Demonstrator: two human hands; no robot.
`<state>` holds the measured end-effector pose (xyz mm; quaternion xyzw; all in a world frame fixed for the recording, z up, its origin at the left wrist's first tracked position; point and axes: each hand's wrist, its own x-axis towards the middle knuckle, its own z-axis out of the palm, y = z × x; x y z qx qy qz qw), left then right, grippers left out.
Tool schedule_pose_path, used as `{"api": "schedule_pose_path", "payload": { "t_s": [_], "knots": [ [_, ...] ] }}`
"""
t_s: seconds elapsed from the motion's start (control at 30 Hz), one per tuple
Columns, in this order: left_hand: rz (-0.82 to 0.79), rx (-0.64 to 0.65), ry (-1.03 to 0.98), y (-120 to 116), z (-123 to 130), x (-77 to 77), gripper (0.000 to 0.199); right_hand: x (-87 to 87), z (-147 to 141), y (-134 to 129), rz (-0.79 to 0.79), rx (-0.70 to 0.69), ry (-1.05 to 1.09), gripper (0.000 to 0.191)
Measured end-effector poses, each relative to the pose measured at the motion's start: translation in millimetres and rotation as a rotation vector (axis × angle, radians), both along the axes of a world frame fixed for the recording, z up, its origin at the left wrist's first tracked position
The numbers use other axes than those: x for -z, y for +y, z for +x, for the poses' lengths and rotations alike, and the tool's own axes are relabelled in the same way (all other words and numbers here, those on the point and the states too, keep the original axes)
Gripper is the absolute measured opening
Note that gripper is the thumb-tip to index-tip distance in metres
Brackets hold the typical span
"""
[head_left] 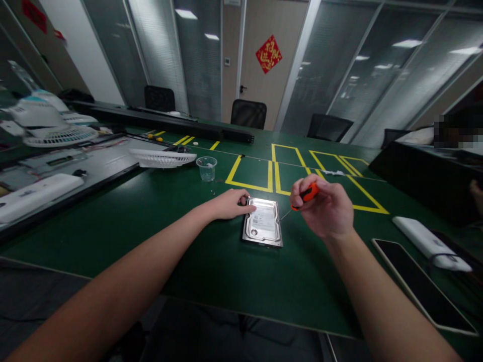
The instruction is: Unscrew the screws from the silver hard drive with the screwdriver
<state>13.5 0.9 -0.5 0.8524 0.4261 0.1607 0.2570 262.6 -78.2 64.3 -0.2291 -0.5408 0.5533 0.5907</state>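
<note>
A silver hard drive (264, 221) lies flat on the green table (211, 266), its label facing up. My left hand (232, 203) grips the drive's upper left edge, with the thumb on its top face and the fingers at its far corner. Wrapped in the fingers of my right hand (328, 206) is an orange and black screwdriver (310, 193). Its thin shaft slants down to the left, and the tip meets the right edge of the drive. Any screw at the tip is too small to make out.
Behind my left hand stands a clear plastic cup (207, 169), with tiny pieces near it. White fan parts (162, 157) and a large panel lie left. At right are a black-screened device (422, 284), a white power bank-like object (430, 242) and a person's hand (476, 193).
</note>
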Motion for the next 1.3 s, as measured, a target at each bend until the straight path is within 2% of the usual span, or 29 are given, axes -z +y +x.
{"api": "schedule_pose_path", "payload": {
  "t_s": [0.37,0.7,1.07,1.3],
  "knots": [
    [-0.01,-0.008,0.001,-0.4,0.4,0.0,0.062,0.4,-0.3,1.9,0.011,0.022,0.03,0.009],
    [0.011,-0.002,0.004,1.9,0.4,3.5,0.061,-0.6,3.3,2.5,0.004,0.019,0.016,0.032],
    [-0.007,-0.011,0.005,-0.9,0.6,-0.7,0.06,-2.4,-1.5,-0.3,-0.006,0.012,-0.006,0.026],
    [-0.017,-0.014,-0.002,-0.7,0.5,-0.7,0.062,-0.1,-3.6,1.3,-0.016,0.06,-0.039,0.022]
  ]
}}
